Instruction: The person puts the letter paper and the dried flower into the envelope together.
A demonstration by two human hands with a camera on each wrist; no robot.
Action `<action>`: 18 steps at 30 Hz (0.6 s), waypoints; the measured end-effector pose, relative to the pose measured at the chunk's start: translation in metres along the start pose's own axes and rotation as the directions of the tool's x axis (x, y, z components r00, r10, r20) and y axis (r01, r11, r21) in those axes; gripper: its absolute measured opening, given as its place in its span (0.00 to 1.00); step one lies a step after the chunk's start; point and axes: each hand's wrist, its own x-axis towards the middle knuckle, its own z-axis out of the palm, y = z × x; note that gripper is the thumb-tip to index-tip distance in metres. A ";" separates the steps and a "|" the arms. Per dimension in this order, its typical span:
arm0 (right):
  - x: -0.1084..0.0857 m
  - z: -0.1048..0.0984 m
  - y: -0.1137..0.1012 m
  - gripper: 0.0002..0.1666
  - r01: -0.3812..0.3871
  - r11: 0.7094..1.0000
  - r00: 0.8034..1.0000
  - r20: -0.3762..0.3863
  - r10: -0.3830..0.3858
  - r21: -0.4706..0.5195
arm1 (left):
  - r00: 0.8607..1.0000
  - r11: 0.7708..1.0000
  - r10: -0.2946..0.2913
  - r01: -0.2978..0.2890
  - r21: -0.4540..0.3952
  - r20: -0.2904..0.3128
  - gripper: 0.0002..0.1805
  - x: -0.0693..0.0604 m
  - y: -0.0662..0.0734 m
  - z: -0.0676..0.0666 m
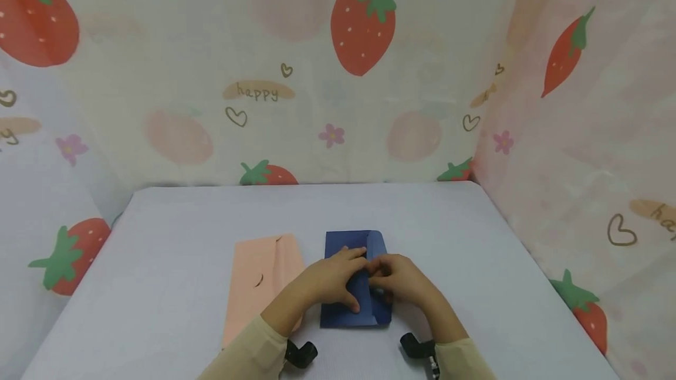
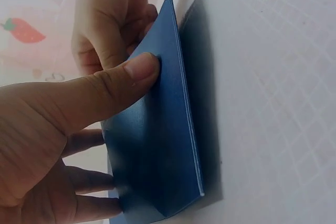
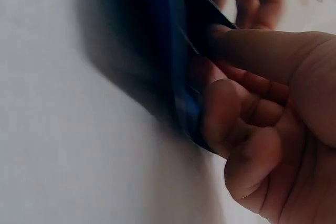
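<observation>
A dark blue envelope lies on the white table, its long flap folded out along the right side. My left hand rests across the envelope's face with fingers spread. In the left wrist view, the left thumb presses on the blue paper. At the flap side, my right hand pinches the envelope's edge between thumb and curled fingers. The right wrist view shows the right fingers at the paper, partly dark and blurred. Whether anything is inside the envelope cannot be seen.
A peach envelope with a small dark curved mark lies on the left, partly under the left forearm. Black wrist cameras sit at both cuffs. Strawberry-patterned cloth hangs behind and beside the table.
</observation>
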 end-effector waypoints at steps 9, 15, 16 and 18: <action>-0.001 -0.011 -0.009 0.05 -0.028 0.989 0.992 -0.125 0.010 -0.143 | 1.000 0.999 -0.009 0.008 0.047 0.010 0.46 -0.001 -0.004 0.000; 0.000 -0.011 -0.005 0.04 0.031 0.955 0.982 -0.167 -0.084 -0.294 | 1.000 0.998 -0.009 0.008 0.066 0.006 0.43 -0.002 -0.003 0.000; 0.000 -0.011 -0.005 0.04 0.047 0.948 0.980 -0.170 -0.105 -0.316 | 1.000 0.997 -0.006 0.006 0.071 0.001 0.42 -0.002 -0.003 0.000; 0.000 -0.011 -0.004 0.03 0.084 0.924 0.971 -0.176 -0.159 -0.374 | 1.000 0.996 -0.002 0.003 0.085 -0.014 0.40 -0.003 -0.003 -0.002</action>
